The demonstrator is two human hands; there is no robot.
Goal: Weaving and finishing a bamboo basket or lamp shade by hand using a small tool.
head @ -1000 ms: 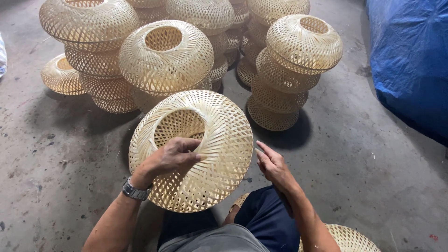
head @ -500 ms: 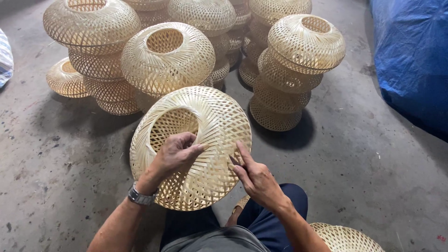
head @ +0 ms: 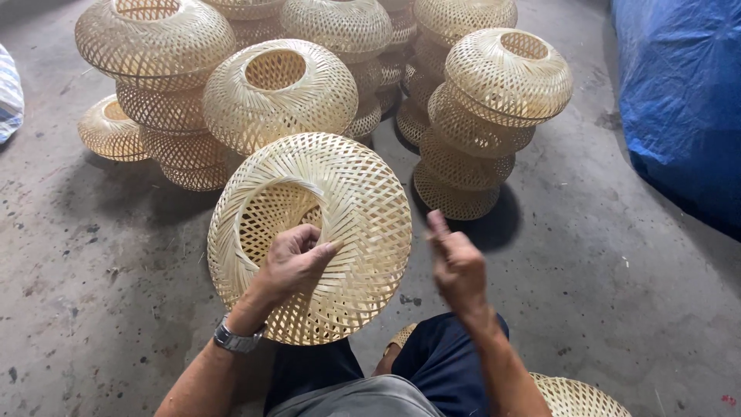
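- The woven bamboo shade [head: 324, 232] is the landmark: round, pale, open lattice, tilted on its edge above the person's knees, its round opening facing the camera and a little to the left. Nothing is inside it; only lattice shows through the opening.
- The left hand [head: 293, 259] grips this shade at the lower rim of the opening: the fingers curl into the hole and the thumb presses on the outer weave. A metal wristwatch [head: 235, 338] is on that wrist.
- The right hand [head: 457, 262] is just beside the right edge of the shade, apart from it, lifted in the air. It looks loosely closed and blurred; I cannot tell if it holds some thin strip.
- Behind the shade stand stacks of the same kind of shades [head: 494, 116] on the concrete floor [head: 93, 309]. At least five stacks are seen; the exact number of pieces cannot be counted.
- One single shade [head: 112, 127] lies far to the left behind the landmark.
- One more shade [head: 575, 398] is partly seen below and to the right of it, by the person's leg.
- A blue tarpaulin [head: 679, 100] is far to the right.
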